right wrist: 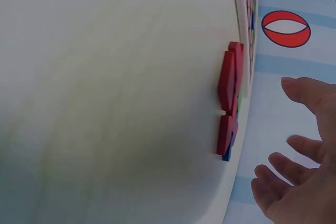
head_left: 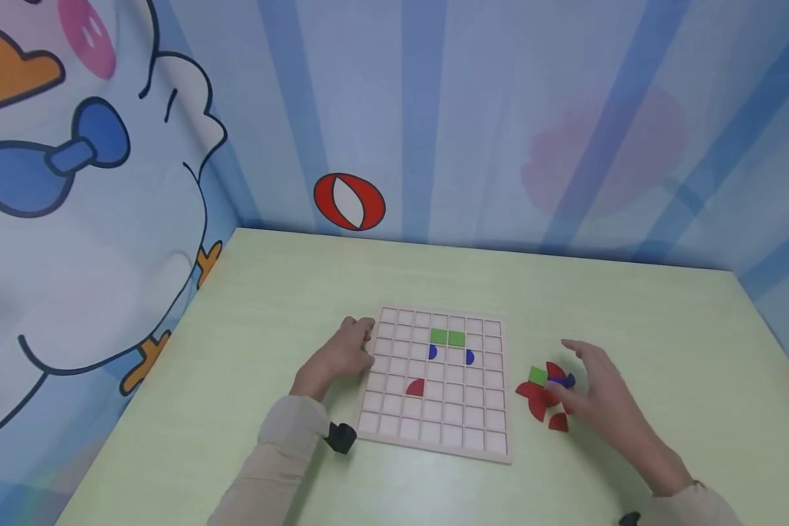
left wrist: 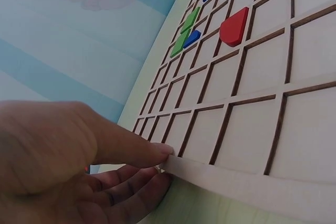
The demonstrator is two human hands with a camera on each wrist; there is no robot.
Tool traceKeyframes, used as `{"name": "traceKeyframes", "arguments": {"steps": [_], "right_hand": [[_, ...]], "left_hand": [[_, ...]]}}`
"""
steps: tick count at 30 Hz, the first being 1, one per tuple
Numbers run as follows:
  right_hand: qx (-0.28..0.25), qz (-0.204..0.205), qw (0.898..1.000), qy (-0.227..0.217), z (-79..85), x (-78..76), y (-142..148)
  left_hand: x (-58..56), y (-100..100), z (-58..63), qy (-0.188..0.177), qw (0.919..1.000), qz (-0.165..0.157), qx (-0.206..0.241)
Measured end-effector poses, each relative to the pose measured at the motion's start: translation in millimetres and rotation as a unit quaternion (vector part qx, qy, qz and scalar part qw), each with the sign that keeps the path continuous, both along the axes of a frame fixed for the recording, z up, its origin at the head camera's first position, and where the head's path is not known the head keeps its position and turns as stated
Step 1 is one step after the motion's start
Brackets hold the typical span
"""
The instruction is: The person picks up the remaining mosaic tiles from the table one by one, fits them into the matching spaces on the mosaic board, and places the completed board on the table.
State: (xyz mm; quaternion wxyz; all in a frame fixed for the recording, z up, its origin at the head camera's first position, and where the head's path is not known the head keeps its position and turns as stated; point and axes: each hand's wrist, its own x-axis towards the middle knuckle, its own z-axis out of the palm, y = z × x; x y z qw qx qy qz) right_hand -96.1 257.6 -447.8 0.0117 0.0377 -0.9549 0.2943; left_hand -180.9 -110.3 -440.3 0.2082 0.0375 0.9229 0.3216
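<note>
A pale wooden grid board [head_left: 451, 435] lies on the table. Its cells hold two green squares [head_left: 439, 337], two blue half-discs [head_left: 432, 352] and one red quarter-disc [head_left: 416, 387]. My left hand [head_left: 343, 349] pinches the board's left edge; in the left wrist view the thumb [left wrist: 157, 153] lies on the rim with the fingers curled below. To the right of the board is a loose pile of red quarter-discs [head_left: 537, 405], a green square [head_left: 538, 375] and blue pieces [head_left: 568, 380]. Over this pile my right hand [head_left: 601, 391] hovers, fingers spread and nothing held, partly covering it.
The light green table [head_left: 289, 270] ends at the back against a blue striped wall [head_left: 473, 109]. A large cartoon bird [head_left: 105, 270] is printed on the left wall. A dark wrist device [head_left: 342, 437] sits by the left sleeve.
</note>
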Motion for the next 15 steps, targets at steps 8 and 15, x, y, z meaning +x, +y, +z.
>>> {"name": "traceKeyframes", "arguments": {"steps": [8,15], "right_hand": [[0.031,0.069,0.996,0.047,-11.2,7.2,-4],[0.038,0.084,0.994,0.057,-16.4,11.2,-7]], "left_hand": [[0.1,0,2.2,-0.004,1.0,0.005,-0.002],[0.3,0,2.7,0.0,1.0,0.002,0.0]]}}
